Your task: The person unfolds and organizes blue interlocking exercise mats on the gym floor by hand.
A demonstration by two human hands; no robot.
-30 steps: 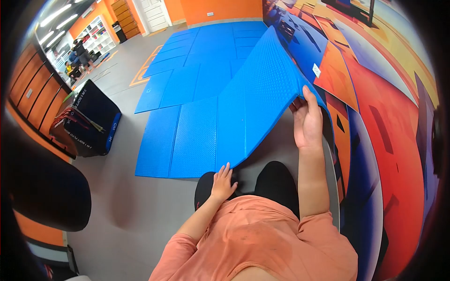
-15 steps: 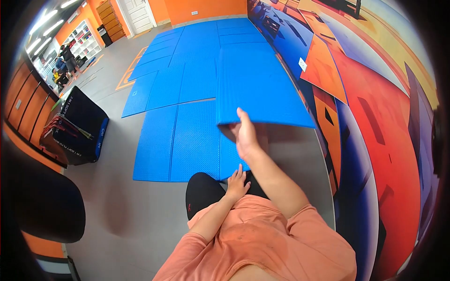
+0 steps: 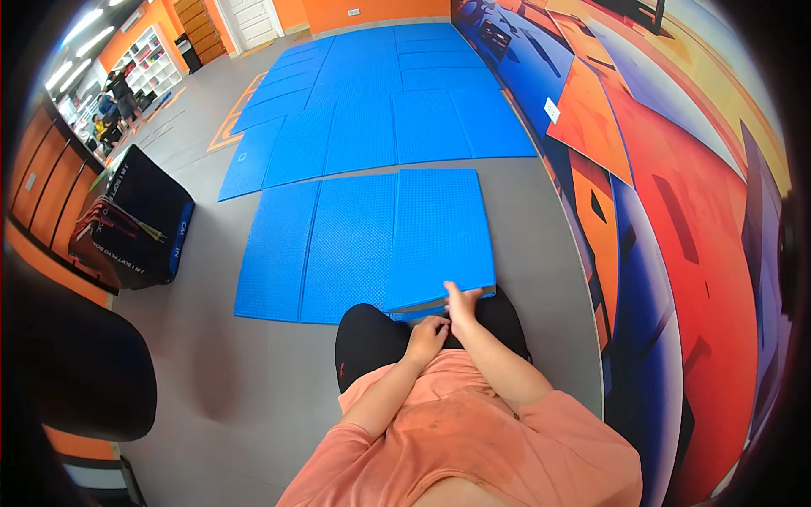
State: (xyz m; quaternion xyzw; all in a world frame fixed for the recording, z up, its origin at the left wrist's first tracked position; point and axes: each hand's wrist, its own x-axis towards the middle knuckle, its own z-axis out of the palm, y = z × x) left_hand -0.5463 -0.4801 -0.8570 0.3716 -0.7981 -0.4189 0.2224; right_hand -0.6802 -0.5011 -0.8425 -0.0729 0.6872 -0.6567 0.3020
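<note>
A folding blue mat [image 3: 351,245] lies on the floor before my knees, its right panel [image 3: 443,228] folded over on top with the near edge slightly raised. At that edge is my right hand [image 3: 462,306], thumb on the upper face and fingers curled at the rim. Just left of it, my left hand [image 3: 428,338] rests between my knees with its fingers curled in; what they hold, if anything, is hidden. Beyond a narrow strip of floor lie more blue mats [image 3: 338,139], side by side.
A black soft box [image 3: 139,224] with straps on it stands at left. A colourful mural wall [image 3: 676,220] runs along the right side. Grey floor [image 3: 541,245] shows between mat and wall. People [image 3: 122,97] and a white shelf [image 3: 154,63] are far back left.
The large raised blue panel has come down and now lies folded on the near mat. My right hand has moved down towards my knees; my left hand's fingers have curled.
</note>
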